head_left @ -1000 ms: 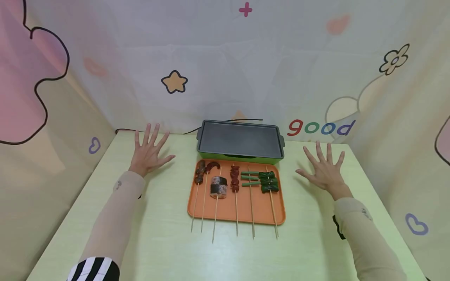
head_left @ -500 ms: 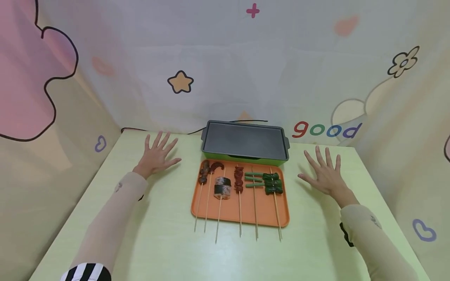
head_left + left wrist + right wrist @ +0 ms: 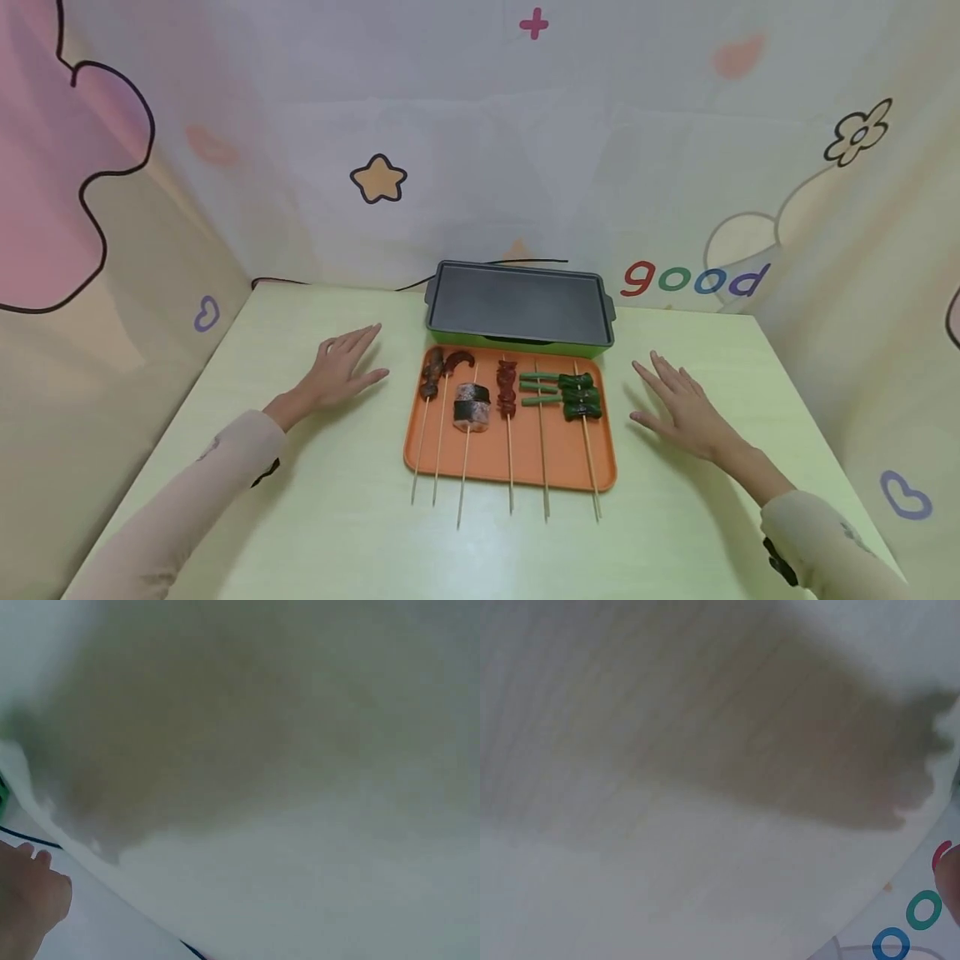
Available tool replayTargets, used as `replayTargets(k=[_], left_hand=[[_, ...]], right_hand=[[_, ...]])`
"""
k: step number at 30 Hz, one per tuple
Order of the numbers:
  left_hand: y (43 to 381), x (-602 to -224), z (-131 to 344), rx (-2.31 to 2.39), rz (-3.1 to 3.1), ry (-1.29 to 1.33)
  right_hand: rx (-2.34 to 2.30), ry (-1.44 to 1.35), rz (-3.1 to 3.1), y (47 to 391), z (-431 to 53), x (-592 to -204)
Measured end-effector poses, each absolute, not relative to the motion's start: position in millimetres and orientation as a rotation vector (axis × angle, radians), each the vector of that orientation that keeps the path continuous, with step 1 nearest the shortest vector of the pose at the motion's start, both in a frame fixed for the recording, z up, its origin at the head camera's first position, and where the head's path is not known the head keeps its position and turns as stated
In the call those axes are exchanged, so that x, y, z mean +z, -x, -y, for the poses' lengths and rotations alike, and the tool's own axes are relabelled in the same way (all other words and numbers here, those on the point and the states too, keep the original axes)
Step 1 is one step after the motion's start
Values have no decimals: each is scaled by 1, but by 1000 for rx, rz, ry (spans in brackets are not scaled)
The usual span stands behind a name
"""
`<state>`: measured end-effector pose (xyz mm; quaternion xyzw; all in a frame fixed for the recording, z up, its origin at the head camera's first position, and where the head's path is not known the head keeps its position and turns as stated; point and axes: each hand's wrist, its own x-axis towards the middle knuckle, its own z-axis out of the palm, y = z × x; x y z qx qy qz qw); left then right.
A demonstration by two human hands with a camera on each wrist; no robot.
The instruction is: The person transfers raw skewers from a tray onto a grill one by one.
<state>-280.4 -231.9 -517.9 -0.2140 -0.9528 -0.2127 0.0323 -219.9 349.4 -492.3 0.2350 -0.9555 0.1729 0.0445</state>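
Observation:
My left hand (image 3: 335, 371) is left of the orange tray (image 3: 487, 462), fingers extended toward the griddle and thumb apart, holding nothing. To the right of the tray, my right hand (image 3: 682, 408) is likewise empty, its fingers straight and pointing up and left. On the tray lie several skewers: dark brown pieces (image 3: 431, 372), a curled reddish piece (image 3: 458, 361), a pale roll with a dark band (image 3: 472, 407), red meat (image 3: 507, 389), green stalks (image 3: 540, 388) and folded green leaves (image 3: 581, 396). Part of each hand shows at the edge of its wrist view.
A green electric griddle (image 3: 521, 304) with a flat dark plate stands directly behind the tray. A black cord (image 3: 416, 283) runs behind it along the back of the pale table (image 3: 337, 525). Patterned curtains (image 3: 480, 167) close in the back and sides. Skewer sticks overhang the tray's front edge.
Both hands have drawn back toward the front, and their spread fingers have come closer together, both turning inward toward the tray. The tray, skewers and griddle stay in place; the head view shifts slightly.

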Motion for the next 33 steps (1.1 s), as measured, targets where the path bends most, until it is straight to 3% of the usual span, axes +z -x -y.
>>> replayTargets(k=[16,33], left_hand=[[239,-520,195,-1322,2822,728],[236,-516,183,-1931,2820,599]], right_hand=[[985,-722,2832,171,-307,-492],[2075,-463,2925,156,-293,-480]])
